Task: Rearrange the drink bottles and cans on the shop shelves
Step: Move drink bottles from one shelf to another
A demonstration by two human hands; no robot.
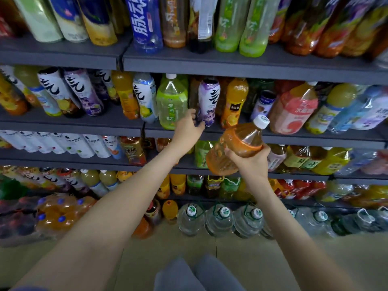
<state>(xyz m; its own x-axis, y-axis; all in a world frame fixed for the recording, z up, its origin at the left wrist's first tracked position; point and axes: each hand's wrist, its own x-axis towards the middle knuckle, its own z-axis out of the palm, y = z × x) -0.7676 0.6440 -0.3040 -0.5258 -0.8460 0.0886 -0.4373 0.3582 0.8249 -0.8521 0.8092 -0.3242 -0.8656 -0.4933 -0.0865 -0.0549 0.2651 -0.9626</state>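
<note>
My right hand grips a large orange-labelled tea bottle with a white cap, tilted in front of the shelves. My left hand reaches up to the second shelf and its fingers curl round the base of a purple-and-white bottle. That bottle stands between a big green tea bottle and an orange juice bottle.
Grey shelves full of drink bottles rise in several rows, with the top shelf edge just above my left hand. Large water jugs and shrink-wrapped packs stand on the floor below. My knees show at the bottom.
</note>
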